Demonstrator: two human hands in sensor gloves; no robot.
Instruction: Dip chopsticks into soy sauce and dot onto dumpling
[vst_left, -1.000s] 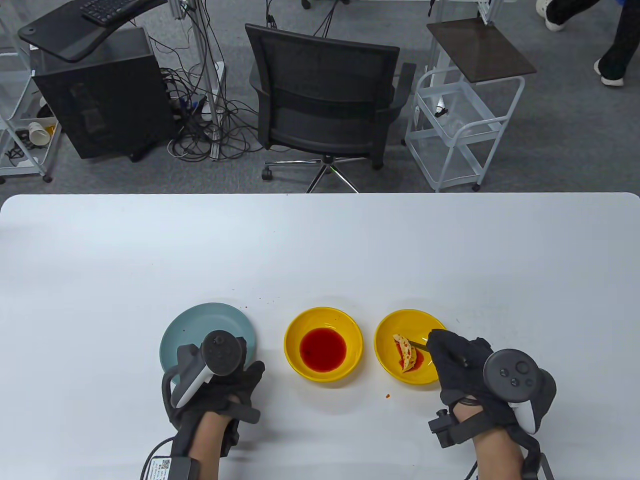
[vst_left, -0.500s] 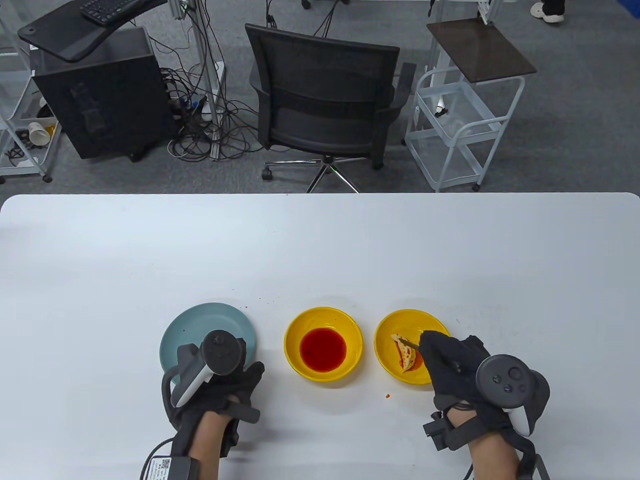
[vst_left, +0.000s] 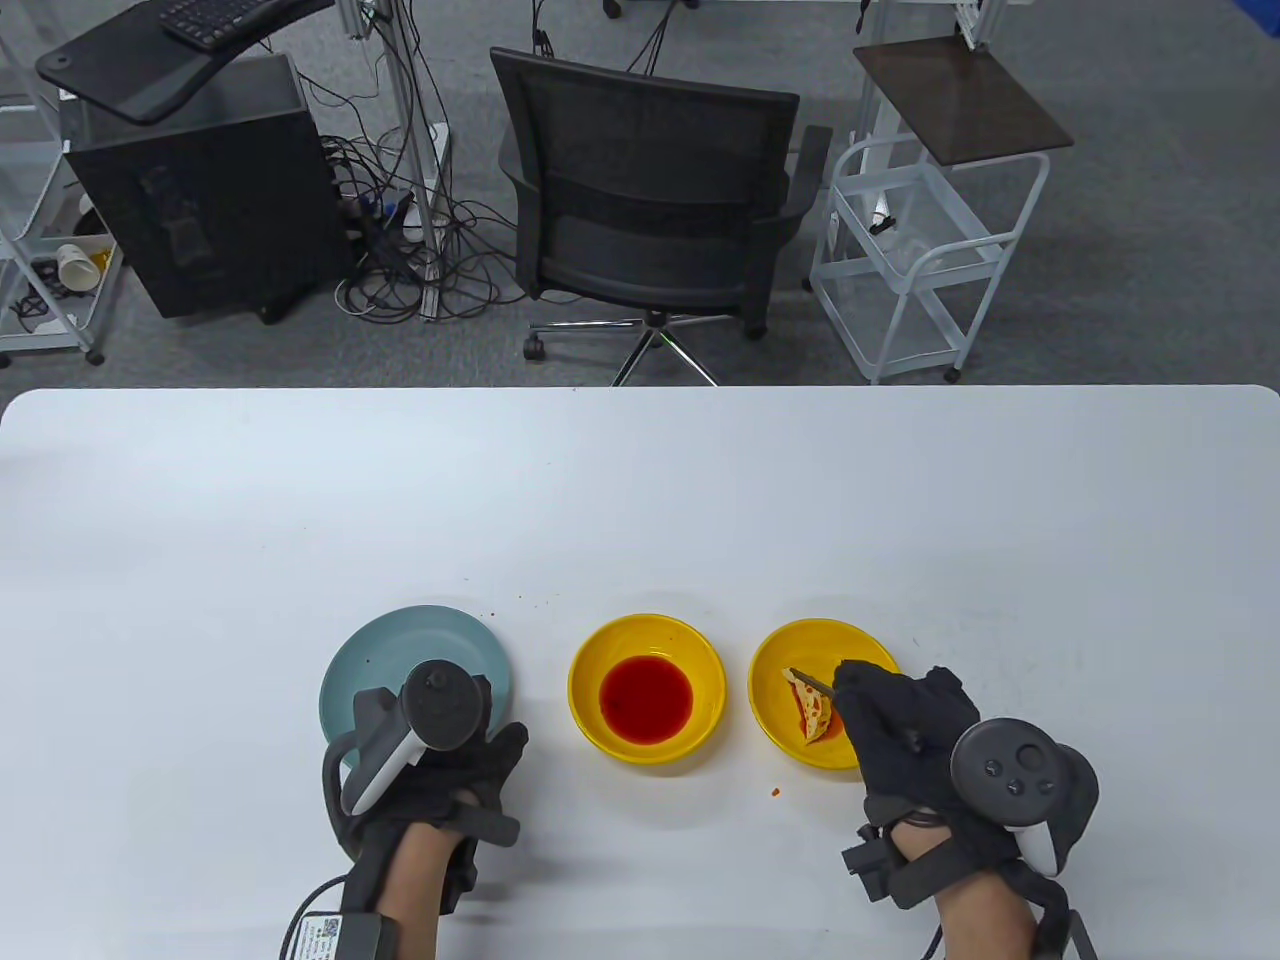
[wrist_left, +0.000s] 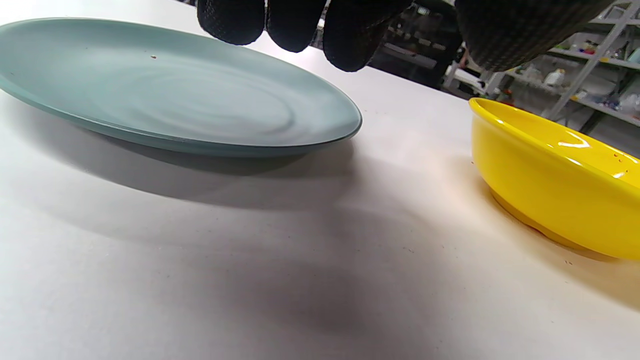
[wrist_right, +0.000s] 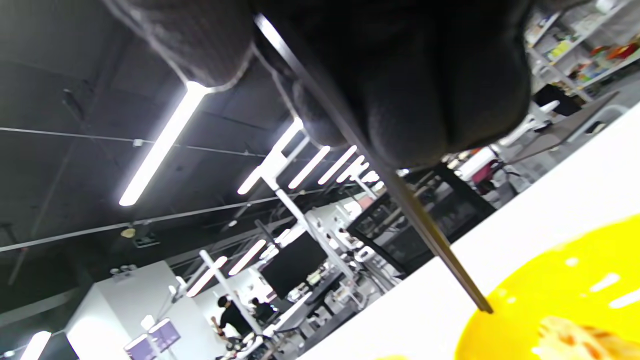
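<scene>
R hand (vst_left: 905, 725) pinches the chopsticks (vst_left: 812, 682) w/ tips poised over the top end of the dumpling (vst_left: 812, 708), which lies in the right yellow bowl (vst_left: 775, 660); looks like the dotting step, tips angled down so sauce lands on the wrapper, which already shows red marks. Wrist view shows a stick tip just above the bowl rim, contact w/ dumpling can't be told. Soy sauce bowl (vst_left: 647, 690) sits just beside, between the dumpling bowl and the teal plate (vst_left: 400, 640), handy for re-dipping. L hand (vst_left: 455, 765) rests on the surface by the plate, fingers curled loosely, gripping nothing, prob. just parked out of the way.
</scene>
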